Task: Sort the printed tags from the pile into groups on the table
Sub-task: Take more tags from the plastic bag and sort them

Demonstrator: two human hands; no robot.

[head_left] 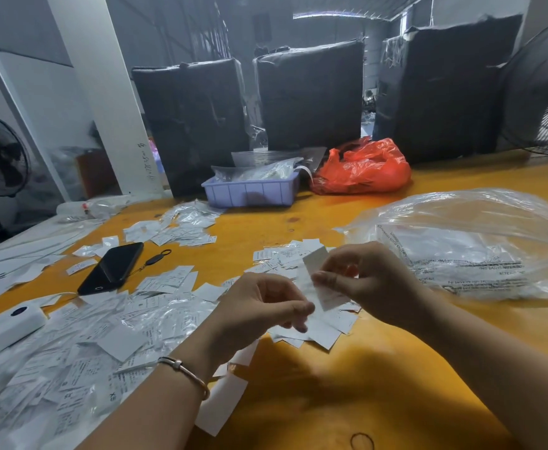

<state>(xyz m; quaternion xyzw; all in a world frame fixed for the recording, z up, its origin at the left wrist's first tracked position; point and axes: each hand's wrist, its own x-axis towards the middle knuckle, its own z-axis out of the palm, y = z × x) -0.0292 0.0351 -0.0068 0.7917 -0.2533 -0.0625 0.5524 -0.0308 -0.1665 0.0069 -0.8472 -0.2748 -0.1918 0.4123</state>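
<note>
Tag (314, 280): held above the pile (301, 264), long axis running upper-left to lower-right
Right hand (363, 280): pinches its upper part; nearer the pile
Left hand (266, 306): pinches its lower end; nearer the sorted groups (168, 280)

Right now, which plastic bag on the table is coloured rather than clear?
The red bag, crumpled at the table's far edge beside the lavender tray. The large bag to the right of the hands is clear.
</note>
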